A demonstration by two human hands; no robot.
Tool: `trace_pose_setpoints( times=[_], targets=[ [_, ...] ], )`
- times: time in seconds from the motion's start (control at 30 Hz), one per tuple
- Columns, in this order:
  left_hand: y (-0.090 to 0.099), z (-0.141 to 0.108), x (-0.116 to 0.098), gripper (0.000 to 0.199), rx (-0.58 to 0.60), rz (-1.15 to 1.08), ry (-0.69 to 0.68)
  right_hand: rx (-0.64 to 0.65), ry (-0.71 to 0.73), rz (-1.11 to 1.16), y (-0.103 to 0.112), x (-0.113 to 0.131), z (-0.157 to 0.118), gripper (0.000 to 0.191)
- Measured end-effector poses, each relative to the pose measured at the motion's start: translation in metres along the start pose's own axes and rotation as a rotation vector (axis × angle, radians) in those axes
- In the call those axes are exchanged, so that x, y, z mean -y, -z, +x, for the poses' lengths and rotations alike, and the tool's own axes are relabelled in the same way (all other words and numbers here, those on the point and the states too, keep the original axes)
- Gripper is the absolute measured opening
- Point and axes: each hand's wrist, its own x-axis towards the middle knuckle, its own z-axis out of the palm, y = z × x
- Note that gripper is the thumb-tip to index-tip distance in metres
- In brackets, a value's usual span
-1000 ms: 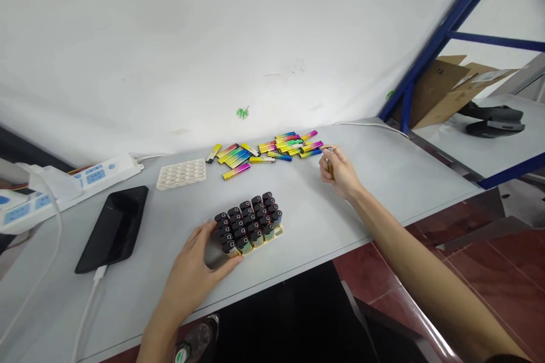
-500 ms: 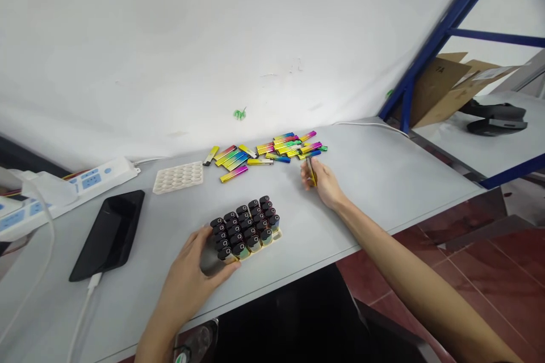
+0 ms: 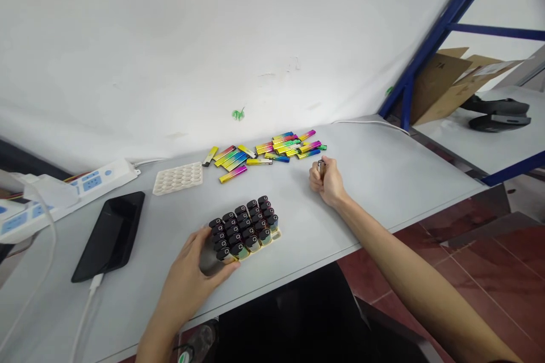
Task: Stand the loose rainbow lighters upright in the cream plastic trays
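Note:
My left hand [image 3: 183,272] grips the left end of a cream tray [image 3: 276,236], thumb at the front corner and fingers behind. Several lighters with black tops [image 3: 244,224] stand upright in the tray's rows, and one slot at its right end shows open. To the right, my right hand [image 3: 328,181] is closed in a fist round a single lighter [image 3: 321,165], whose top end pokes out above the fingers; the rest of it is hidden. Behind the hands, by the wall, lies a loose pile of shiny rainbow-coloured lighters [image 3: 287,144].
Left of the pile lies a second cream tray [image 3: 177,178] with bare slots. A black phone [image 3: 109,236] on a white cable and a power strip [image 3: 91,181] take up the table's left side. At the right are a blue metal frame [image 3: 406,102] and a cardboard box [image 3: 447,85].
My right hand has drawn slightly right, away from the pile, and its fingers have closed round the lighter, which now points upward. My left hand keeps its hold on the tray.

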Motion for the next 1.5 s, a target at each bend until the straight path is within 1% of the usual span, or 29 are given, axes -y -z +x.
trace_pose_setpoints(
  times=[0.13, 0.37, 0.43, 0.53, 0.63, 0.77, 0.9, 1.0, 1.1, 1.23, 1.3, 1.4, 1.5],
  targets=[
    [-0.001, 0.000, 0.001, 0.067, -0.008, -0.006, -0.009, -0.023, -0.004, 0.055, 0.000, -0.001, 0.000, 0.053],
    [0.000, 0.000, 0.001, 0.069, -0.005, -0.012, -0.010, 0.005, 0.014, -0.019, -0.003, 0.004, -0.006, 0.062],
    [0.000, 0.000, 0.000, 0.068, -0.010, -0.010, -0.018, 0.009, 0.012, -0.017, -0.002, 0.004, -0.005, 0.059],
    [0.000, 0.000, 0.000, 0.068, -0.019, -0.005, -0.028, -0.017, 0.017, -0.027, -0.001, 0.001, -0.003, 0.054],
    [-0.001, -0.001, 0.002, 0.068, -0.029, 0.003, -0.030, -0.040, 0.041, -0.055, 0.001, -0.003, 0.000, 0.053],
    [-0.002, -0.001, 0.004, 0.070, -0.029, 0.014, -0.034, -0.034, 0.062, -0.079, 0.001, -0.003, -0.001, 0.053],
    [-0.002, -0.001, 0.003, 0.071, -0.019, 0.025, -0.031, -0.009, 0.116, -0.113, 0.000, -0.004, -0.003, 0.052],
    [-0.001, -0.001, 0.002, 0.069, -0.021, 0.023, -0.039, 0.000, 0.167, -0.199, -0.004, -0.006, -0.007, 0.045],
    [-0.001, -0.001, 0.001, 0.068, -0.039, 0.011, -0.062, 0.012, 0.219, -0.336, -0.008, -0.006, -0.018, 0.033],
    [-0.002, -0.002, 0.002, 0.067, -0.055, 0.006, -0.082, 0.082, 0.301, -0.517, -0.013, 0.003, -0.048, 0.025],
    [-0.003, -0.002, 0.002, 0.068, -0.053, 0.011, -0.082, 0.144, 0.288, -0.532, -0.018, 0.011, -0.066, 0.024],
    [-0.003, -0.003, 0.002, 0.070, -0.044, 0.017, -0.079, 0.239, 0.229, -0.530, -0.027, 0.019, -0.089, 0.023],
    [-0.002, -0.003, 0.001, 0.068, -0.047, 0.006, -0.081, 0.300, 0.219, -0.617, -0.037, 0.017, -0.104, 0.025]
  ],
)
